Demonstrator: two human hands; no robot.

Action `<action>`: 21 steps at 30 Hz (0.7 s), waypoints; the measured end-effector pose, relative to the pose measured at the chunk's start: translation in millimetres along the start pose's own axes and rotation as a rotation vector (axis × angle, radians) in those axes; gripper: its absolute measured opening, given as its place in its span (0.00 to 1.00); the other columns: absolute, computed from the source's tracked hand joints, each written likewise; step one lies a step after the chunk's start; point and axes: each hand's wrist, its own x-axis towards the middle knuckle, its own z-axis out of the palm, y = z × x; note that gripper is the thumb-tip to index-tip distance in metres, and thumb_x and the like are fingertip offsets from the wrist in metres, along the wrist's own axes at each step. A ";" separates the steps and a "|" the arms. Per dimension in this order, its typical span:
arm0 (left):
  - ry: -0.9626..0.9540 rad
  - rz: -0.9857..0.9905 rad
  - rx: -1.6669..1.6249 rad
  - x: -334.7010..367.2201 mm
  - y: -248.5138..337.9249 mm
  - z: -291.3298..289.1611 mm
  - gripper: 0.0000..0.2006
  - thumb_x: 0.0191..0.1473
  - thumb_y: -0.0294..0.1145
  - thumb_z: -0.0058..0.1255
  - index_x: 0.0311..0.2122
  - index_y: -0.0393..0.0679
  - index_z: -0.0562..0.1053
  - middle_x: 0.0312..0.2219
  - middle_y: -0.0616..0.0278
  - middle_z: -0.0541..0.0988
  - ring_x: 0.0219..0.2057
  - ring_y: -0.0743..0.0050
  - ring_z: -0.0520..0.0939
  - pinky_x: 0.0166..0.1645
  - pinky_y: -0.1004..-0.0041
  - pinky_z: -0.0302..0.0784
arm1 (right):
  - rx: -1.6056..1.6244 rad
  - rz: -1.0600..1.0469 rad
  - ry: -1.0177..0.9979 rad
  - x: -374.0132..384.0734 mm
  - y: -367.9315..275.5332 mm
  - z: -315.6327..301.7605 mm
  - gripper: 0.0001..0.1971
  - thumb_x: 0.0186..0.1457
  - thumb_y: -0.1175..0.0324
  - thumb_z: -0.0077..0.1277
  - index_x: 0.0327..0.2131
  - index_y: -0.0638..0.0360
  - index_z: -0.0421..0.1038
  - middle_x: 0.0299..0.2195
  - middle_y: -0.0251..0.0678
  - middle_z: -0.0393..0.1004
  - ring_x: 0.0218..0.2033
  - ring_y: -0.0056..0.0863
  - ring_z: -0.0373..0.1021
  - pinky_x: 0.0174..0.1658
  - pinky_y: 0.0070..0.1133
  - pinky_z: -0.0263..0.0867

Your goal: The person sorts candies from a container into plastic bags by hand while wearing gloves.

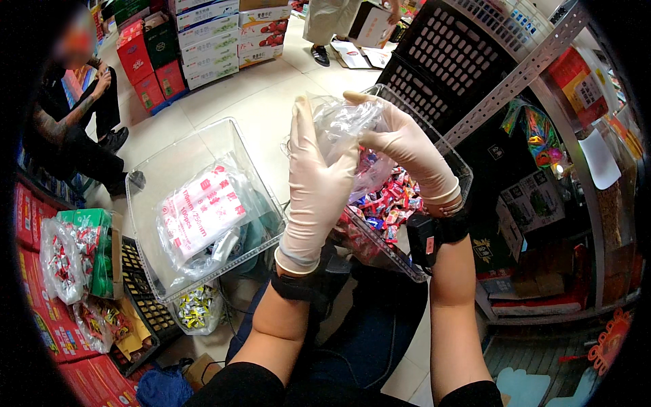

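My hands wear cream-coloured thin gloves and meet over a clear plastic bin (464, 169) heaped with small wrapped candies (393, 200), mostly red, blue and pink. Between them is a crumpled clear plastic bag (339, 121). My left hand (314, 184) holds the bag's left side, its fingers pointing up and thumb against the plastic. On the other side, my right hand (411, 150) grips the bag between bent fingers and thumb. Whether candies are inside the bag is hard to make out. A second clear bin (144, 234) at left holds a pack of plastic bags (207, 207) with red print.
Black crates (444, 61) and a metal shelf (519, 71) stand at right. Stacked cartons (207, 41) are at the back. A seated person (68, 122) is at far left; another stands at the back (330, 24). Bagged candies (198, 308) lie below the left bin.
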 end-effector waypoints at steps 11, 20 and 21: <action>-0.327 -0.456 -0.894 0.0 22.8 -9.2 0.50 0.51 0.29 0.54 0.64 0.42 0.26 0.53 0.51 0.63 0.52 0.67 0.67 0.55 0.69 0.65 | 0.440 -0.077 -0.115 -4.3 -7.1 -8.3 0.35 0.48 0.67 0.46 0.60 0.63 0.50 0.55 0.43 0.60 0.54 0.27 0.59 0.58 0.22 0.53; -0.124 -0.674 -1.309 0.4 14.2 -6.8 0.20 0.60 0.36 0.40 0.56 0.44 0.59 0.48 0.55 0.70 0.48 0.62 0.73 0.53 0.61 0.71 | 0.314 -0.159 0.078 4.8 0.4 -13.2 0.45 0.49 0.45 0.51 0.63 0.59 0.44 0.62 0.46 0.49 0.63 0.36 0.46 0.63 0.34 0.44; -0.054 -0.654 -1.296 0.7 19.3 -9.4 0.20 0.61 0.35 0.38 0.58 0.45 0.58 0.48 0.56 0.69 0.48 0.64 0.73 0.53 0.63 0.71 | 0.313 -0.156 0.175 4.4 1.2 -12.0 0.44 0.50 0.44 0.50 0.63 0.57 0.44 0.62 0.45 0.49 0.63 0.37 0.45 0.63 0.35 0.43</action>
